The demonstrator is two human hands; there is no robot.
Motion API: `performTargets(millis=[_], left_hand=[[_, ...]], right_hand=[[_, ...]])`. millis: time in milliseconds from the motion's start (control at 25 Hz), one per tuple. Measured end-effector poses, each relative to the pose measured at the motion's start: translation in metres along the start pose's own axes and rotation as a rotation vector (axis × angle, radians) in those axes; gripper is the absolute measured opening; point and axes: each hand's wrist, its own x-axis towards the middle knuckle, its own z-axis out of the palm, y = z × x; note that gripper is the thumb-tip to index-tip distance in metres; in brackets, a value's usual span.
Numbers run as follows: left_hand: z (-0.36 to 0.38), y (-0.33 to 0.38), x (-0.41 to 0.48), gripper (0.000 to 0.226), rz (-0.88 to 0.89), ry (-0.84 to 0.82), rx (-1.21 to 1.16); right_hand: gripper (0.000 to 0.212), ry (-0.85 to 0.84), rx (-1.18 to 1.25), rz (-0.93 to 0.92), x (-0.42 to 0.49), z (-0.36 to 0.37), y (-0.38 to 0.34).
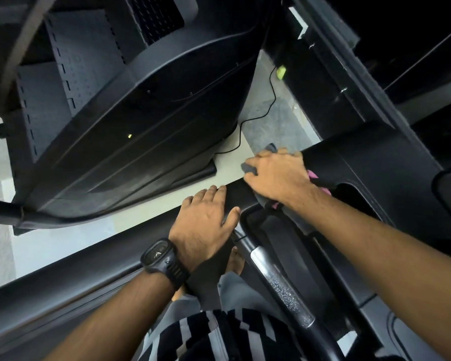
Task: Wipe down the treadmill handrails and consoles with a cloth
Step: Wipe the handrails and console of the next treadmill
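- Nearest, below both forearms: striped shirt [214, 334], and a silver-gripped handrail [279, 277] running away toward the hands, long axis near-to-far and slanting left.
- Left hand [206, 225], with wristwatch [162, 256], spread flat and palm-down on the dark console edge [235, 194], holding nothing, apparently bracing.
- Just beyond and right of it, right hand [276, 175] pressed down on a grey-and-pink cloth [268, 201], fingers curled over the bunched fabric at the console's far-left corner.
- Unwiped console stretching away right of the right hand; handrail lying back toward the body, nearer the left hand yet reachable by drawing the cloth hand inward.
- Farther off: neighbouring machine's black shroud [141, 121], pale floor [261, 118], thin cable [255, 118].
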Motion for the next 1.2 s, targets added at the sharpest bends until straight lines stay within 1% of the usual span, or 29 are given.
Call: performTargets(millis=[40,120,160,200,240,280,320,360,440,480,520,600,640,760,800,840,880,920,960,1040,1080,1120,1160,1200], left_hand=[[0.001,0.001,0.000,0.068,-0.002,0.004,0.004],[0.000,0.002,0.001,0.068,0.000,0.009,0.009],[0.000,0.002,0.003,0.067,0.002,0.010,0.004],[0.000,0.002,0.004,0.067,0.006,0.008,-0.004],[-0.001,0.003,0.005,0.067,0.007,0.005,-0.009],[-0.001,0.004,0.005,0.067,0.005,0.008,-0.009],[0.000,0.005,0.005,0.067,0.002,0.014,-0.006],[0.000,0.006,0.006,0.067,0.001,0.015,-0.004],[-0.001,0.008,0.008,0.067,0.007,0.013,-0.010],[-0.001,0.008,0.010,0.067,0.013,0.010,-0.015],[-0.001,0.008,0.011,0.067,0.017,0.004,-0.021],[-0.001,0.009,0.012,0.067,0.022,-0.005,-0.024],[-0.001,0.010,0.012,0.067,0.022,-0.002,-0.023],[-0.001,0.012,0.014,0.075,0.023,0.013,-0.013],[-0.001,0.012,0.016,0.075,0.029,0.014,-0.017],[0.000,0.012,0.017,0.073,0.036,0.008,-0.023],[0.000,0.013,0.018,0.071,0.041,0.000,-0.025],[0.001,0.014,0.018,0.071,0.042,-0.004,-0.025],[0.000,0.015,0.018,0.072,0.042,0.000,-0.022],[-0.001,0.015,0.018,0.071,0.049,0.008,-0.020],[-0.001,0.015,0.019,0.069,0.056,0.007,-0.024],[-0.001,0.015,0.020,0.068,0.061,0.002,-0.035],[-0.002,0.015,0.020,0.067,0.064,-0.005,-0.047],[-0.002,0.016,0.020,0.067,0.065,-0.008,-0.053]], right_hand=[[0.046,0.000,-0.027,-0.066,-0.004,0.001,-0.006],[0.044,-0.016,0.035,-0.260,-0.005,0.003,-0.020],[0.042,-0.055,0.075,-0.255,0.004,0.001,-0.017],[0.042,-0.099,0.105,-0.169,0.014,-0.004,-0.010],[0.044,-0.111,0.100,-0.069,0.023,-0.006,-0.002],[0.046,-0.113,0.074,-0.013,0.025,-0.004,0.003],[0.045,-0.093,0.043,-0.030,0.022,-0.003,0.005],[0.044,-0.086,0.031,-0.104,0.015,-0.001,0.000],[0.041,-0.085,0.091,-0.257,0.009,-0.002,-0.006],[0.041,-0.116,0.118,-0.228,0.017,-0.004,0.001],[0.042,-0.158,0.131,-0.134,0.025,-0.010,0.009],[0.046,-0.138,0.073,0.033,0.032,-0.007,0.023],[0.046,-0.115,0.042,0.023,0.026,-0.005,0.024],[0.043,-0.037,0.089,-0.224,0.005,0.003,0.008],[0.042,-0.040,0.116,-0.217,0.008,0.000,0.013],[0.043,-0.060,0.128,-0.125,0.013,-0.004,0.019],[0.045,-0.054,0.116,-0.009,0.015,-0.003,0.024],[0.048,-0.027,0.072,0.068,0.011,0.000,0.026],[0.051,0.016,0.023,0.061,0.002,0.005,0.025],[0.055,0.115,0.016,-0.130,-0.020,0.013,0.015],[0.055,0.119,0.053,-0.193,-0.021,0.013,0.017],[0.054,0.088,0.089,-0.154,-0.019,0.009,0.023],[0.054,0.058,0.111,-0.038,-0.017,0.006,0.028],[0.054,0.074,0.121,0.082,-0.018,0.007,0.030]])
